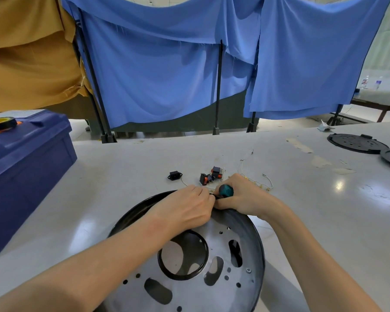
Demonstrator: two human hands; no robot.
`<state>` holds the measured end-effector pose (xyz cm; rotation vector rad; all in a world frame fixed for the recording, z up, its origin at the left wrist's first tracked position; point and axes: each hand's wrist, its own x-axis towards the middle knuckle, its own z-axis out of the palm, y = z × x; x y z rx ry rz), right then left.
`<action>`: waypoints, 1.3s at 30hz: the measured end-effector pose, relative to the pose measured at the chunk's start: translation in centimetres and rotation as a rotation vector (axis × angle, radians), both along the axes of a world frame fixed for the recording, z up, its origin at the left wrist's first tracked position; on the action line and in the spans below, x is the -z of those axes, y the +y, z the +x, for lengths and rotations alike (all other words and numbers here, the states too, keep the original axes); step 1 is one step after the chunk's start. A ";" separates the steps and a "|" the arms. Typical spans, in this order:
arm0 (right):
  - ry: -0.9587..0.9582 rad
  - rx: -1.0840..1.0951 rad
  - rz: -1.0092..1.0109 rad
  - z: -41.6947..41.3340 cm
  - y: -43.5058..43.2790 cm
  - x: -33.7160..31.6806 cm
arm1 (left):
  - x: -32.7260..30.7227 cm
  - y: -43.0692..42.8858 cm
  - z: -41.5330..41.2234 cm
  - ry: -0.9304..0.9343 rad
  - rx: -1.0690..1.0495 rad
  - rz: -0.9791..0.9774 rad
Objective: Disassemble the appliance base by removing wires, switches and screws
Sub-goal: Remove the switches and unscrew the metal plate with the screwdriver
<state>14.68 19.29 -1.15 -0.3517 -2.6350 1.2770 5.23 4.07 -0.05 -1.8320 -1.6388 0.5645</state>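
In the head view, the appliance base (189, 291), a round metal plate with a black rim, sits tilted on the counter (122, 172) right in front of the person. The left hand (185, 210) has its fingers curled over the base's far rim. The right hand (241, 197), touching the left, grips a teal-handled screwdriver (226, 190) at that same rim; its tip is hidden. Just beyond the hands lie two red rocker switches (204, 178), a black power socket (174, 176) and loose wires (257, 181). A blue toolbox (27, 163) stands at the left, and black round covers (356, 143) lie far right.
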 end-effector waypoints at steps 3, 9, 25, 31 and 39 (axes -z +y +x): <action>-0.004 -0.004 0.011 0.0 0.3 0.0 | 0.3 1.2 -0.6 -0.034 0.048 -0.047; 0.001 0.017 -0.004 0.0 0.4 0.1 | -1.2 1.2 -1.1 -0.424 -0.222 0.009; 0.201 0.122 -0.126 1.5 0.2 -1.8 | -3.3 1.0 -1.8 -1.159 -0.193 0.455; 0.279 0.098 -0.040 2.0 -0.4 -3.3 | -3.5 2.0 -0.3 -1.354 -0.126 0.522; 0.230 0.296 -0.007 3.1 2.5 -3.3 | -2.2 3.0 -0.4 -1.459 -0.110 0.507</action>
